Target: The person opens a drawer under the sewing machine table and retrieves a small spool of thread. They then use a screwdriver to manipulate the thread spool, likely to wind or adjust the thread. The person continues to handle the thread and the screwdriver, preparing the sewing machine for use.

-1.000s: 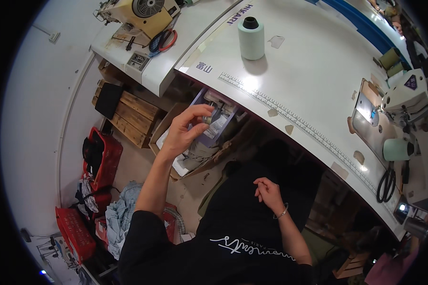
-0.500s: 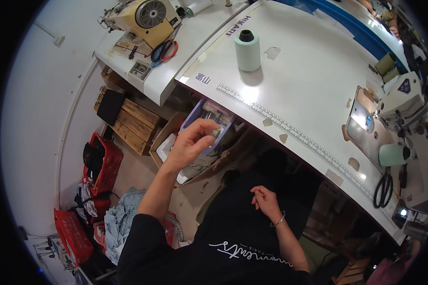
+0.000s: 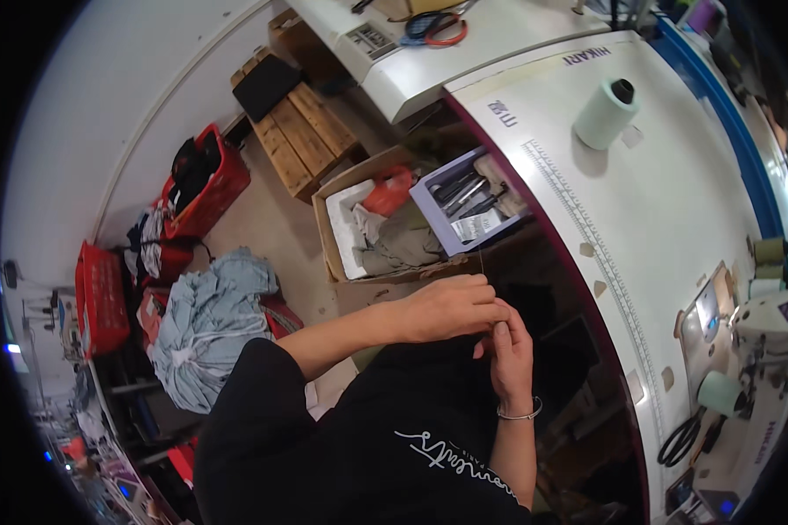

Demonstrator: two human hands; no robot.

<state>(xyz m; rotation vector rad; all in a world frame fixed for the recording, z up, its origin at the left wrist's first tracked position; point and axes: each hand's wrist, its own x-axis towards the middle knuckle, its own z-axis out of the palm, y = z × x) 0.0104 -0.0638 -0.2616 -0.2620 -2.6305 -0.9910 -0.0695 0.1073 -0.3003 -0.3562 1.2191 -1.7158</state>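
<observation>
My left hand (image 3: 455, 308) and my right hand (image 3: 510, 354) meet in front of my body, beside the table edge. Bent fingers on the left hand press together against the right fingertips. The right hand, with a bracelet (image 3: 521, 409) at its wrist, is closed in a pinch with its thumb up. Whatever lies between the fingers is hidden. A faint thin line, perhaps thread, rises above the left knuckles. Just beyond the hands, a pulled-out lilac drawer (image 3: 431, 219) contains dark tools and a white packet (image 3: 476, 225).
A pale green thread cone (image 3: 602, 118) stands on the white table (image 3: 665, 192); a sewing machine (image 3: 766, 325) is at right. Left of the drawer is a cardboard box (image 3: 326, 238) with cloth. Farther left are a wooden bench (image 3: 311, 131), a red crate (image 3: 228, 191) and blue-grey fabric (image 3: 210, 328).
My left hand, earlier raised by the drawer with a small greenish thing in its fingertips, has come down to my right hand, which has risen. The view has turned, showing more of the drawer.
</observation>
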